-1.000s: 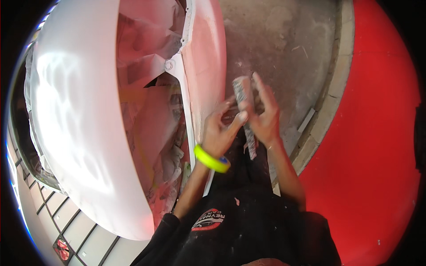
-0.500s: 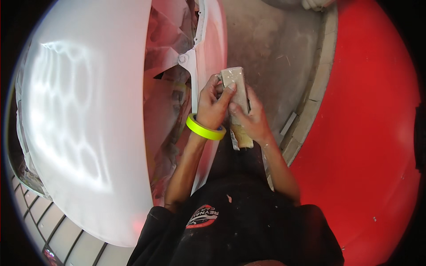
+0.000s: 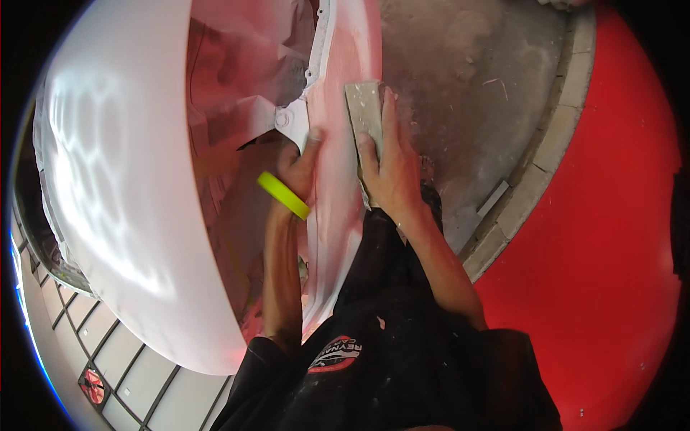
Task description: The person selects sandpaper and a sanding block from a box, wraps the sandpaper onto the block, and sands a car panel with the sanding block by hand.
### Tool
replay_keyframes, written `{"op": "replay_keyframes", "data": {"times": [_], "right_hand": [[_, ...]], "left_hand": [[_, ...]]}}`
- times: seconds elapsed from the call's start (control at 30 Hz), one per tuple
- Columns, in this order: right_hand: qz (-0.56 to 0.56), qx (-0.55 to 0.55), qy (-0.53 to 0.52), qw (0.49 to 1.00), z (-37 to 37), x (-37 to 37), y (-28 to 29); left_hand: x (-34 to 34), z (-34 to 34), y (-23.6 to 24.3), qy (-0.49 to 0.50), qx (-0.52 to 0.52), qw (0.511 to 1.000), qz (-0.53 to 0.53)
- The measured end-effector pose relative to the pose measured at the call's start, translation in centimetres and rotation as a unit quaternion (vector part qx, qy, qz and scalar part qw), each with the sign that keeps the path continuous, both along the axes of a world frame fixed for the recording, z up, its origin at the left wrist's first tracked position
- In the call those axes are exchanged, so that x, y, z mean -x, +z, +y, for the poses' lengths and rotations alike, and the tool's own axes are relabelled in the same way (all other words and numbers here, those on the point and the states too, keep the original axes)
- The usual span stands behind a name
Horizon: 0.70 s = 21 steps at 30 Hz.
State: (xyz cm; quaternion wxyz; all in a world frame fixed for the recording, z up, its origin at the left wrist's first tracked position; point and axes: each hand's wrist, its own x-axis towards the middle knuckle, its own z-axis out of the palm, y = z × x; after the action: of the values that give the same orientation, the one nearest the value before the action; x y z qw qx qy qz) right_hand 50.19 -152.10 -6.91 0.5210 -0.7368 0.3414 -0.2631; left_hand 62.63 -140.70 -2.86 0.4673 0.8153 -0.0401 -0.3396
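My right hand (image 3: 388, 169) is closed on a long, worn, beige-grey sanding block (image 3: 368, 108), thumb and fingers along its sides. The block lies at the outer edge of a curved car body panel (image 3: 334, 126), whitish with pink-red patches. My left hand (image 3: 298, 169) is at that panel's inner white edge, its thumb stretched upward over the edge. Its other fingers are mostly hidden in the shaded gap below. A roll of neon yellow tape (image 3: 284, 195) hangs round my left wrist.
On the left a large white, glossy hood (image 3: 129, 187) stands raised over a bay lined with reddish masking sheet (image 3: 237, 61). To the right are a dusty grey floor (image 3: 467, 79), a row of pale kerb blocks (image 3: 550, 151) and a broad red surface (image 3: 596, 237).
My hands have parted. The left has let go of the sanding block and moved left to the panel's edge. The right has carried the block left onto the panel.
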Motion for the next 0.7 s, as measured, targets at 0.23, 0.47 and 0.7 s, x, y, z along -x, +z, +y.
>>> {"op": "replay_keyframes", "data": {"times": [0.23, 0.47, 0.7], "right_hand": [[0.125, -0.054, 0.055, 0.989, -7.6, -5.5, 1.2], [0.022, -0.038, 0.025, 0.999, -0.5, -1.0, -0.1], [0.041, 0.036, 0.001, 0.999, -3.5, -3.9, -1.9]], "left_hand": [[-0.6, 0.5, -2.0, -0.037, 0.079, 0.988, 0.130], [-1.4, 0.6, -1.9, -0.071, 0.083, 0.993, 0.043], [-1.8, 1.0, -1.8, -0.098, 0.147, 0.977, 0.118]]}}
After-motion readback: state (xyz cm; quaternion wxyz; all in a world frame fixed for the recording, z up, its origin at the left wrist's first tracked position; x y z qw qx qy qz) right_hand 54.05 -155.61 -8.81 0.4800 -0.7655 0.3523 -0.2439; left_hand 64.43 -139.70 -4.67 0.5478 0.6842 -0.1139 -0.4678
